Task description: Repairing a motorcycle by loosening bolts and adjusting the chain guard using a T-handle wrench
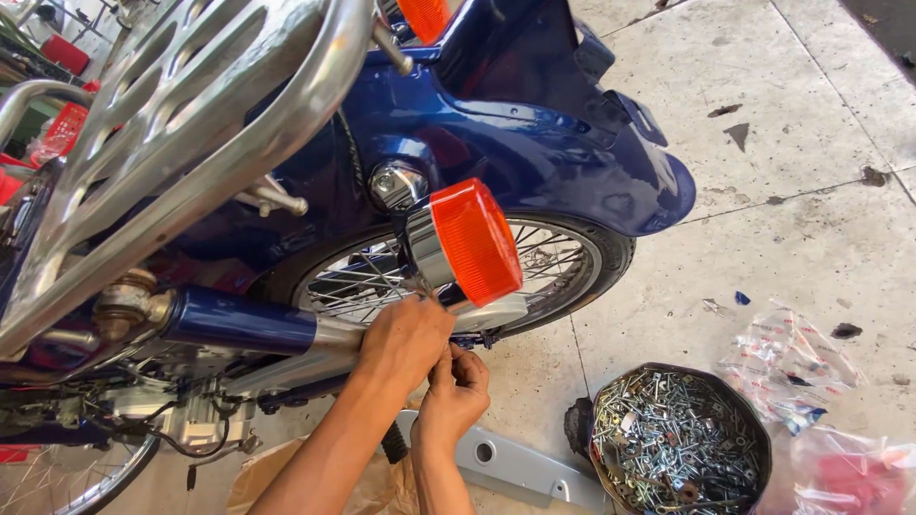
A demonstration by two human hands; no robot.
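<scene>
While both hands meet under the orange turn signal (474, 240), the left hand (405, 340) sits nearer, its grip pinched at the signal's chrome stem, directly above. The right hand (456, 391), just below, pinches something too small to identify.

Both hands meet at frame centre-bottom, just under the orange turn signal (474, 240) on a blue motorbike (534, 143): left hand (405, 341) w/ fingers curled up at the signal's chrome stem, right hand (456, 391) just below, fingertips touching the left; what they pinch is too small to tell. Behind them the spoked rear wheel (563, 262) and chrome exhaust (286, 367); chrome rack (191, 124) fills upper left. Lower right: a round bowl (754, 420) of bolts & screws, plastic bags (792, 367) beside it, grey metal cover (515, 467) on the concrete floor (811, 191).
</scene>
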